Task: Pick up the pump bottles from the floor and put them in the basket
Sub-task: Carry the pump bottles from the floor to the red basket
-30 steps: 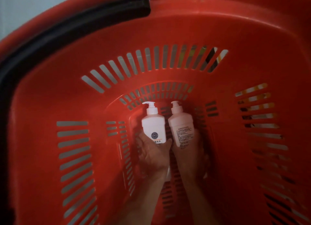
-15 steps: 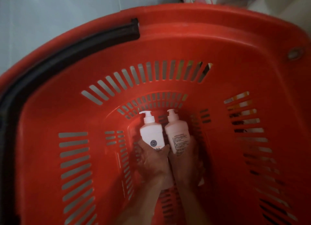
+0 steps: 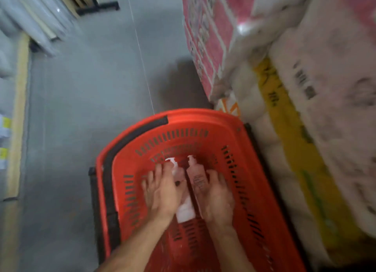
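Note:
Two white pump bottles lie side by side on the floor of the red basket [image 3: 203,117], pumps pointing away from me. My left hand [image 3: 160,190] hovers over the left bottle [image 3: 184,210] with its fingers spread and straight, covering the bottle's middle. My right hand [image 3: 217,196] lies along the right side of the right bottle [image 3: 196,180], fingers extended beside it. The frame is blurred, so whether the hands touch the bottles is unclear.
The basket stands on a grey floor [image 3: 81,88], its black handle [image 3: 132,137] folded along the left rim. Large wrapped packs of paper rolls [image 3: 305,88] are stacked right against its right side. Shelving [image 3: 18,88] runs along the far left.
The view has pulled far back from inside the basket. Both hands, which gripped the bottles' lower ends, now have their fingers straightened over and beside the lying bottles.

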The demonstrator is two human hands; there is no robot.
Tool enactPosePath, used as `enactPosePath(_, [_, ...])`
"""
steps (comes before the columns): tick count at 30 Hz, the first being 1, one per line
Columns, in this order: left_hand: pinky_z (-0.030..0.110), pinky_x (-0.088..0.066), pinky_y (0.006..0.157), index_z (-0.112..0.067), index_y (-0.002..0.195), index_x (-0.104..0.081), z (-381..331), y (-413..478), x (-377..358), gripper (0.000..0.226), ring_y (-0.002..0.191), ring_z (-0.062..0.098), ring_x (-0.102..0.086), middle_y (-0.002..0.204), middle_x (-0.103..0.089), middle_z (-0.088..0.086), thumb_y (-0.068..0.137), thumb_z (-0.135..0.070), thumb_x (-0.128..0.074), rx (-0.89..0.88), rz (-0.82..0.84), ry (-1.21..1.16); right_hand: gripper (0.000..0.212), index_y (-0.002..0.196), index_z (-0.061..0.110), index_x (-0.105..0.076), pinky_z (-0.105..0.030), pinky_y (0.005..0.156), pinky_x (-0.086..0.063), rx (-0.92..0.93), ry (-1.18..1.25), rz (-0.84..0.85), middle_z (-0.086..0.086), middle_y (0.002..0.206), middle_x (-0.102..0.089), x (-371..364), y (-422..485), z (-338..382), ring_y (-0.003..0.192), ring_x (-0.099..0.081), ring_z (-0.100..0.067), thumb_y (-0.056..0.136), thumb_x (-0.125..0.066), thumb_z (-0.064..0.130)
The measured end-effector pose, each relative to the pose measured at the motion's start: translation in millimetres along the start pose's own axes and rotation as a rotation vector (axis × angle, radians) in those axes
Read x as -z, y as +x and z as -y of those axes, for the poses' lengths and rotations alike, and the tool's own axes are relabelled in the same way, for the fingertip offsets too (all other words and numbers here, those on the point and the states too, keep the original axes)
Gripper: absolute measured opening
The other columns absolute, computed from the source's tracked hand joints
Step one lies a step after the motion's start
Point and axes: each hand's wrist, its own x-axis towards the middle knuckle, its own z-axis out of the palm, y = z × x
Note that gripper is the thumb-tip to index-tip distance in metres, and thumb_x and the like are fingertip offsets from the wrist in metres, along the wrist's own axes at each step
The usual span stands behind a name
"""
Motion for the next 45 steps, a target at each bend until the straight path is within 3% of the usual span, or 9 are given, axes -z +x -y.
enactPosePath(7, [0.044,-0.045,0.075,-0.022,0.11,-0.065,-24,-63,178,0.051,0.094,0.028,-0.057,0.106,-0.062,0.001,0.067,-0.045,-0.081,-0.555,0.006,0.362,0.041,0.105,0.024,-0.069,-0.043,0.073,-0.052,0.064,-0.263,-0.069,-0.001,0.097,-0.068,144,-92,34,0.091,-0.065,-0.029,0.075,-0.077,0.05])
enactPosePath(12, [0.043,-0.047,0.067,-0.017,0.105,-0.07,-70,-120,284,0.06,0.085,0.03,-0.06,0.096,-0.064,0.004,0.051,-0.036,-0.09,-0.753,-0.003,0.423,0.037,0.091,0.022,-0.064,-0.042,0.063,-0.052,0.046,-0.31,-0.124,0.0,0.085,-0.065,246,-162,59,0.079,-0.064,-0.028,0.066,-0.084,0.04])
enactPosePath(15, [0.043,-0.047,0.063,-0.018,0.1,-0.07,-100,-155,337,0.057,0.082,0.029,-0.06,0.092,-0.064,0.003,0.05,-0.035,-0.091,-0.842,-0.017,0.433,0.034,0.101,0.023,-0.062,-0.043,0.072,-0.052,0.022,-0.311,-0.12,0.0,0.096,-0.066,305,-202,71,0.091,-0.064,-0.028,0.074,-0.076,0.038])
enactPosePath(17, [0.044,-0.047,0.067,-0.02,0.105,-0.067,-120,-176,370,0.053,0.087,0.029,-0.059,0.097,-0.063,0.002,0.059,-0.036,-0.086,-0.878,0.016,0.448,0.034,0.111,0.022,-0.06,-0.044,0.08,-0.051,0.002,-0.293,-0.113,-0.002,0.107,-0.065,339,-227,77,0.102,-0.062,-0.03,0.08,-0.066,0.036])
enactPosePath(22, [0.042,-0.041,0.091,-0.026,0.128,-0.053,-158,-221,429,0.048,0.113,0.025,-0.051,0.121,-0.055,-0.002,0.086,-0.046,-0.064,-1.007,0.004,0.444,0.037,0.117,0.019,-0.059,-0.044,0.082,-0.05,-0.106,-0.236,-0.179,-0.005,0.114,-0.066,404,-292,90,0.107,-0.062,-0.032,0.082,-0.059,0.031])
enactPosePath(29, [0.041,-0.037,0.094,-0.027,0.133,-0.044,-189,-284,475,0.053,0.119,0.024,-0.047,0.128,-0.051,-0.001,0.089,-0.049,-0.061,-1.317,-0.002,0.502,0.032,0.115,0.018,-0.054,-0.045,0.092,-0.043,-0.412,-0.169,-0.226,-0.007,0.118,-0.062,449,-400,98,0.114,-0.056,-0.035,0.084,-0.056,0.025])
enactPosePath(39, [0.043,-0.047,0.084,-0.025,0.118,-0.063,-233,-445,471,0.053,0.105,0.027,-0.06,0.11,-0.066,0.001,0.072,-0.048,-0.078,-1.884,0.082,0.632,0.035,0.121,0.02,-0.056,-0.046,0.093,-0.043,-0.973,-0.019,-0.391,-0.006,0.123,-0.063,453,-582,60,0.119,-0.055,-0.031,0.09,-0.06,0.036])
enactPosePath(42, [0.043,-0.04,0.095,-0.027,0.125,-0.056,-236,-513,461,0.047,0.116,0.028,-0.054,0.123,-0.06,0.0,0.085,-0.048,-0.067,-2.091,0.123,0.585,0.039,0.128,0.021,-0.052,-0.048,0.098,-0.04,-1.153,0.039,-0.419,-0.005,0.127,-0.061,438,-646,43,0.122,-0.053,-0.031,0.094,-0.059,0.039])
enactPosePath(45, [0.04,-0.042,0.092,-0.028,0.126,-0.052,-229,-590,445,0.043,0.116,0.025,-0.051,0.124,-0.056,-0.002,0.089,-0.05,-0.062,-2.243,0.188,0.556,0.036,0.125,0.023,-0.053,-0.047,0.098,-0.04,-1.335,0.098,-0.478,-0.003,0.123,-0.063,421,-722,30,0.119,-0.054,-0.029,0.094,-0.06,0.04])
